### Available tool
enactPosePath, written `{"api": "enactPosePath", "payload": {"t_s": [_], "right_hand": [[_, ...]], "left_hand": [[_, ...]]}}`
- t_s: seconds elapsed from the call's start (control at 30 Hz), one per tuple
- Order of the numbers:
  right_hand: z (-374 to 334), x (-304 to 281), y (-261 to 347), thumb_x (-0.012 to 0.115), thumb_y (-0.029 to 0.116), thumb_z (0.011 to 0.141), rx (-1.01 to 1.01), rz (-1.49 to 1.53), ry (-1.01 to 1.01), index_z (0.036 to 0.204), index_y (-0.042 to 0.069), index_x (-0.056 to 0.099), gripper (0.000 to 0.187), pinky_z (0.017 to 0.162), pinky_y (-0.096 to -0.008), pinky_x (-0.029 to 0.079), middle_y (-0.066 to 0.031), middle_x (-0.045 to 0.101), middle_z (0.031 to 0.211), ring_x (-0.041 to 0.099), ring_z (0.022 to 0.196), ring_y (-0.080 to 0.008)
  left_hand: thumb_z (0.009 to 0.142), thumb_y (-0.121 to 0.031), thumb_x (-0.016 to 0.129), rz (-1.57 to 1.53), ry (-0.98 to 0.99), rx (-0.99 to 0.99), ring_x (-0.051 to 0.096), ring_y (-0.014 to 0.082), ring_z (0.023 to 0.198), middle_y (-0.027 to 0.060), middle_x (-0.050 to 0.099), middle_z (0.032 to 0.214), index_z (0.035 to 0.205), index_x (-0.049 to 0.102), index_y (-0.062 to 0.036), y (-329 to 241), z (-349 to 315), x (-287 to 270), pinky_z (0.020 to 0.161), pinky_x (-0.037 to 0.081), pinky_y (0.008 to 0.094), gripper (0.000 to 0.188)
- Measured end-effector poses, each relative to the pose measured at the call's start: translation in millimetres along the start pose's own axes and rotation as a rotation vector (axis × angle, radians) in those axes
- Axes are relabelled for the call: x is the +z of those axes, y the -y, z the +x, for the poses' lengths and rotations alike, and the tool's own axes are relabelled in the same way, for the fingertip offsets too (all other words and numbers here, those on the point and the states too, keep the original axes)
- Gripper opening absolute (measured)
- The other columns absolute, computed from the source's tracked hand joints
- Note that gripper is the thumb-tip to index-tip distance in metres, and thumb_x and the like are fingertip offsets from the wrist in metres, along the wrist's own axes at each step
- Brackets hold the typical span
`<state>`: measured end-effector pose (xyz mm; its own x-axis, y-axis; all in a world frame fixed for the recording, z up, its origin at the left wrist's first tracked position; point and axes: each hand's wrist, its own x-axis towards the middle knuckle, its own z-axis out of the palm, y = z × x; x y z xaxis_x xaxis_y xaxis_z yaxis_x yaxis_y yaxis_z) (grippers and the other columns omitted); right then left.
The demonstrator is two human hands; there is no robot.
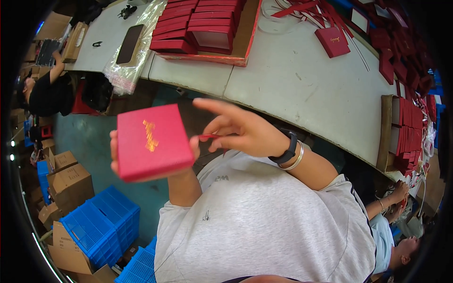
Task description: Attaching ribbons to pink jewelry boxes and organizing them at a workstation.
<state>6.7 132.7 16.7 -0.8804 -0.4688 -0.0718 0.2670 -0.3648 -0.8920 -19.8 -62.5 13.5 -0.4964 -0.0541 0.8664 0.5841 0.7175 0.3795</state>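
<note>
While a square, crimson box with slightly blurred gold script on its flat lid and plain, clean-edged sides is held up in front of the pale, scuffed bench, the left hand clasps it from below, thumb at its right side. Just beside it, the right hand pinches a narrow red strip, index finger extended. Beyond, a shallow brown cardboard tray carries rows of red boxes.

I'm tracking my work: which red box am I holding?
The gold-lettered box in your left hand; the similar box by the red ribbons lies on the table, other boxes are packed in the carton.
</note>
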Motion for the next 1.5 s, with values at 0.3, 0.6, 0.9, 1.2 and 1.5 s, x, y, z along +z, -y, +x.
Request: {"api": "enactPosePath", "payload": {"t_s": [0.3,0.6,0.9,1.2,1.5], "right_hand": [[-12,-15,20,0.067,0.004,0.082,-0.007,-0.392,-0.218,0.099,0.002,0.065,0.018,0.066,-0.0224,0.047,-0.0045,0.066,0.079,0.058,0.071,-0.0091],[-18,-41,30,0.069,0.018,0.081,-0.166,-0.684,-0.359,0.082,0.003,0.068,0.016,0.063,-0.0254,0.046,-0.0052,0.064,0.073,0.059,0.067,-0.0138],[-11,-49,47,0.067,0.015,0.084,-0.142,-0.706,-0.376,0.080,0.000,0.063,0.017,0.068,-0.0233,0.041,-0.0009,0.060,0.075,0.052,0.072,-0.0092],[-1,-55,36,0.067,0.018,0.085,-0.095,-0.631,-0.406,0.082,0.001,0.064,0.017,0.065,-0.0213,0.039,0.0020,0.058,0.073,0.048,0.071,-0.0064],[4,-57,31,0.067,0.018,0.085,-0.060,-0.591,-0.396,0.083,0.001,0.065,0.018,0.067,-0.0218,0.040,0.0019,0.059,0.074,0.049,0.072,-0.0068]], "left_hand": [[0.081,-0.062,0.054,-0.152,-0.191,-0.010,0.024,0.0352,0.137,0.0175,0.022,0.147,0.147,0.001,-0.0082,16,27,-21,0.107,0.033,0.0485,0.100],[0.078,-0.033,0.065,-0.788,-0.198,-0.494,0.040,0.0312,0.128,0.0147,0.038,0.140,0.139,0.030,-0.0050,12,20,-17,0.103,0.039,0.0473,0.076],[0.079,-0.040,0.065,-0.923,-0.212,-0.750,0.048,0.0301,0.121,0.0149,0.048,0.131,0.129,0.044,-0.0015,8,19,-5,0.101,0.042,0.0454,0.066],[0.079,-0.044,0.065,-1.162,-0.233,-0.885,0.048,0.0357,0.120,0.0221,0.049,0.130,0.128,0.046,-0.0001,-6,22,1,0.101,0.041,0.0492,0.069],[0.079,-0.046,0.066,-1.232,-0.267,-0.983,0.046,0.0386,0.121,0.0261,0.047,0.129,0.127,0.046,0.0013,-10,23,4,0.104,0.036,0.0537,0.069]]}}
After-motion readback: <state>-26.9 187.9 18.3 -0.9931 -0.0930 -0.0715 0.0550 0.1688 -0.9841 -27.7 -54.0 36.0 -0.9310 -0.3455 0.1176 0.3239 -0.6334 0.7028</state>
